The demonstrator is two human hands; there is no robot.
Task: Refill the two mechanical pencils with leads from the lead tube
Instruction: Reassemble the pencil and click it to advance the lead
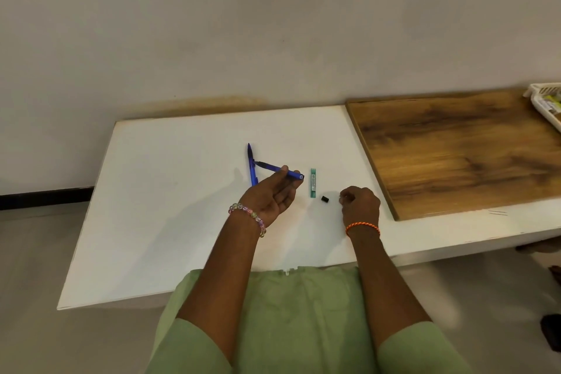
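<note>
My left hand (271,195) holds a blue mechanical pencil (280,171) between thumb and fingers, its open back end pointing right and its dark tip pointing left. A second blue pencil (251,164) lies on the white table (182,191) just left of it, tip away from me. The green lead tube (312,183) lies upright on the table between my hands. A small black cap (325,199) sits below the tube. My right hand (359,203) rests on the table with curled fingers pinched together; what they pinch is too small to see.
A wooden board (461,149) covers the right part of the table. A white basket (546,103) stands at the far right edge. The wall runs close behind the table.
</note>
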